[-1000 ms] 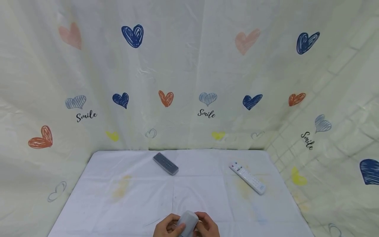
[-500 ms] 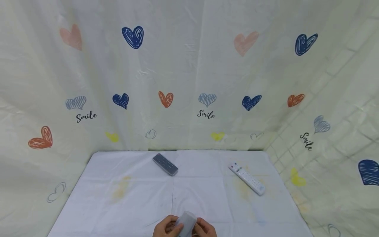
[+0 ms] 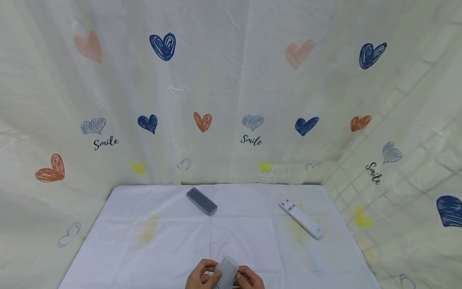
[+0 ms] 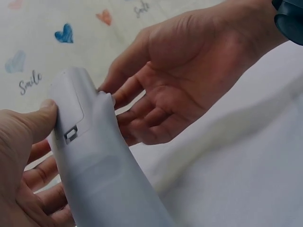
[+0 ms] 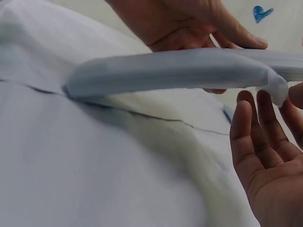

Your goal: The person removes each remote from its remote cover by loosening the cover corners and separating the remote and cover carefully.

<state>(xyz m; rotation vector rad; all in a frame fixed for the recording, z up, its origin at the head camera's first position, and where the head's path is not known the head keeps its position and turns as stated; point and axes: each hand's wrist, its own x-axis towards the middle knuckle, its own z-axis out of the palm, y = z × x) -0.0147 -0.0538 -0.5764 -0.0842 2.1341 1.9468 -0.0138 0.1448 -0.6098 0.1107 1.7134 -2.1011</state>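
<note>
In the head view, my left hand and right hand meet at the bottom centre around a pale remote control. A soft grey-blue sleeve covers much of the remote; one end is bare, with its battery cover and latch showing in the left wrist view. My left hand grips the remote from the side, thumb pressed on its bare back. My right hand pinches a bunched edge of the sleeve between thumb and fingers. The remote's button side is hidden.
A dark grey remote lies at the back centre of the white-covered table. A white remote lies toward the right. Behind hangs a curtain with printed hearts. A dark band sits on my right wrist.
The held remote has shifted slightly left in the head view. My right hand has also moved a little left and lower, still at the sleeve's edge. The two table remotes stay put.
</note>
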